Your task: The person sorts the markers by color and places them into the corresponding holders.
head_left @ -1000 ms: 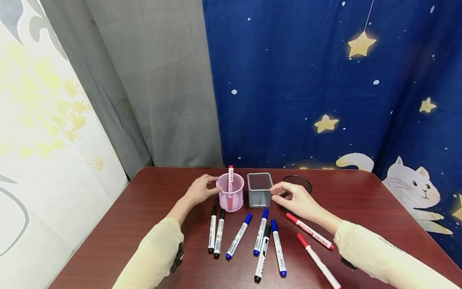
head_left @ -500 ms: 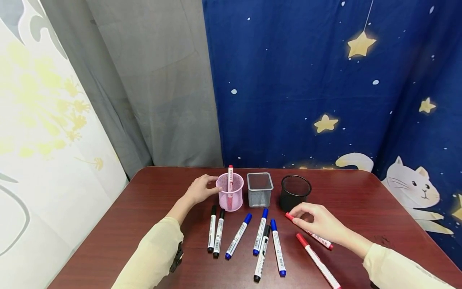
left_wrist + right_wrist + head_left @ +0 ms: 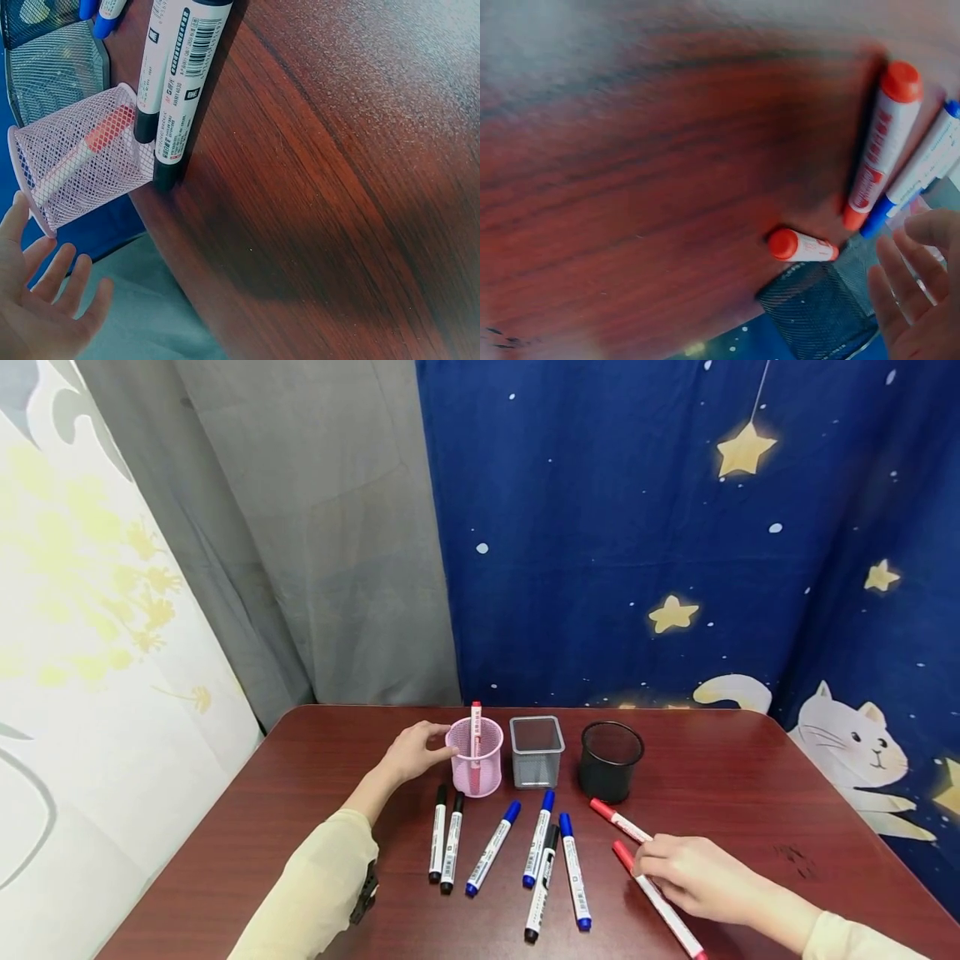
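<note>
My left hand (image 3: 411,752) touches the rim of a pink mesh pen cup (image 3: 489,777) with thumb and index finger. The other fingers spread loosely in the left wrist view. One red marker (image 3: 476,727) stands inside that cup. Over two red markers lying at the right, my right hand (image 3: 690,875) reaches down. It hides part of the upper red marker (image 3: 621,821) and overlaps the lower red marker (image 3: 667,917). In the right wrist view its fingers (image 3: 900,270) are extended, with nothing between them.
A grey square mesh holder (image 3: 537,768) and a black round mesh cup (image 3: 609,772) stand beside the pink one. In front lie black markers (image 3: 452,853) and several blue markers (image 3: 575,877). A curtain (image 3: 540,568) hangs behind the table's back edge.
My right hand has moved from beside the black cup down and to the right, over the red markers. The left hand stays at the pink cup.
</note>
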A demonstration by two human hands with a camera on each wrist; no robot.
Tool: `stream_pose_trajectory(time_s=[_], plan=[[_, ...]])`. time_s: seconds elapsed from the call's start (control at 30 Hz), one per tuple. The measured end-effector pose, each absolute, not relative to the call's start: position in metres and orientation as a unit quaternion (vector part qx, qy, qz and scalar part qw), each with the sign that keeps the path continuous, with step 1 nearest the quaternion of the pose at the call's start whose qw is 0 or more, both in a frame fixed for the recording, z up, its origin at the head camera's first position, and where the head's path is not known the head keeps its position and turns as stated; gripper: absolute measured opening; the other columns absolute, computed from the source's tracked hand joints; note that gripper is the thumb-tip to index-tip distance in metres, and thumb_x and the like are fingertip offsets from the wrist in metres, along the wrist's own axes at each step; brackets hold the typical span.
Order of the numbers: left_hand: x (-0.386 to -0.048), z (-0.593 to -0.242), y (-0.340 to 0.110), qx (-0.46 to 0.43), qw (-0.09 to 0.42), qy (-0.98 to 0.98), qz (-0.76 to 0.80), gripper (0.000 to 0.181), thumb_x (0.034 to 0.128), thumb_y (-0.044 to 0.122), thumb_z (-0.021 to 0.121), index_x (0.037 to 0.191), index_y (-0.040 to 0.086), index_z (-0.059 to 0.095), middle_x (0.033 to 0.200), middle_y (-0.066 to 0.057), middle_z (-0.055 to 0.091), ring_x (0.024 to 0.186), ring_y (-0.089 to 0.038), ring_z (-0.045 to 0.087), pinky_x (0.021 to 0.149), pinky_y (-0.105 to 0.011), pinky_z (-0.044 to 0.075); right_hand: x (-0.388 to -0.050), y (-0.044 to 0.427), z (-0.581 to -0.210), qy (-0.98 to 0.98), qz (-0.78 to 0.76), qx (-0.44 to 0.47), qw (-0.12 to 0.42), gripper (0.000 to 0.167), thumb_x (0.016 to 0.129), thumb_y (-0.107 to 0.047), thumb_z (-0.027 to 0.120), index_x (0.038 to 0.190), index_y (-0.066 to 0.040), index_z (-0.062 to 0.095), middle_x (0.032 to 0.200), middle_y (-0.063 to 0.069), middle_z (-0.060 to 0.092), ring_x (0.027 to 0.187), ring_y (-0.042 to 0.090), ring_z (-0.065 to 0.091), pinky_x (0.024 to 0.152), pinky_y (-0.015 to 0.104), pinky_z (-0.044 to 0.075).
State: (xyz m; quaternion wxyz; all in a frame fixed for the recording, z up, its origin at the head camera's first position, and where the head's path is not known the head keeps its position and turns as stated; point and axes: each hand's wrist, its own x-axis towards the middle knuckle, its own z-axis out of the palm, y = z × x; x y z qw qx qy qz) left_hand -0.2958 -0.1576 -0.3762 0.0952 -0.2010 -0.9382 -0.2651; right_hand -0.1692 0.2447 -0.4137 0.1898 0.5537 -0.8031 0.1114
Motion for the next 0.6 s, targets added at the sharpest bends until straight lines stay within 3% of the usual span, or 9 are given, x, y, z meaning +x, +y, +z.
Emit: stream_pose_trajectory(time_s=[0.07, 0.17, 0.37, 0.5, 0.6], plan=[[-0.296, -0.376, -0.159, -0.199, 0.096, -0.939, -0.264, 0.044, 0.0763, 0.029, 0.068, 0.111, 0.002, 0.060, 0.101, -0.013, 0.059, 0.093, -0.025, 0.054, 0.080, -0.040, 0.042, -0.169, 0.245, -0.418, -0.796, 0.063, 0.567, 0.200, 0.018, 0.088, -0.010, 0.046, 0.090, -0.017, 0.063, 0.090, -0.009, 0.056, 0.081, 0.004, 0.051, 0.063, 0.020, 0.044], [-0.295, -0.377, -0.160, -0.200, 0.097, -0.938, -0.268, 0.044, 0.0765, 0.028, 0.068, 0.111, 0.001, 0.060, 0.101, -0.013, 0.059, 0.094, -0.026, 0.054, 0.080, -0.041, 0.042, -0.169, 0.246, -0.424, -0.791, 0.005, 0.577, 0.204, 0.042, 0.097, -0.022, 0.023, 0.092, -0.017, 0.064, 0.092, -0.007, 0.057, 0.085, 0.008, 0.051, 0.063, 0.023, 0.044], [-0.296, -0.378, -0.159, -0.205, 0.097, -0.934, -0.276, 0.044, 0.0765, 0.028, 0.068, 0.111, 0.002, 0.060, 0.101, -0.012, 0.059, 0.094, -0.025, 0.054, 0.080, -0.040, 0.042, -0.165, 0.247, -0.435, -0.794, -0.026, 0.577, 0.189, 0.030, 0.096, -0.024, 0.032, 0.094, -0.019, 0.062, 0.101, -0.004, 0.056, 0.092, 0.013, 0.049, 0.068, 0.025, 0.044], [-0.297, -0.378, -0.158, -0.209, 0.098, -0.933, -0.275, 0.044, 0.0764, 0.028, 0.068, 0.110, 0.002, 0.060, 0.101, -0.012, 0.059, 0.094, -0.025, 0.054, 0.080, -0.040, 0.041, -0.162, 0.246, -0.441, -0.791, -0.034, 0.577, 0.201, 0.048, 0.098, -0.023, 0.012, 0.092, -0.019, 0.059, 0.103, -0.003, 0.055, 0.095, 0.015, 0.050, 0.075, 0.031, 0.044], [-0.296, -0.377, -0.158, -0.209, 0.099, -0.934, -0.274, 0.044, 0.0764, 0.028, 0.068, 0.110, 0.001, 0.060, 0.101, -0.013, 0.059, 0.095, -0.026, 0.054, 0.081, -0.040, 0.041, -0.162, 0.244, -0.443, -0.785, -0.034, 0.581, 0.214, 0.052, 0.098, -0.020, 0.006, 0.089, -0.019, 0.058, 0.100, -0.004, 0.054, 0.094, 0.015, 0.050, 0.075, 0.032, 0.044]])
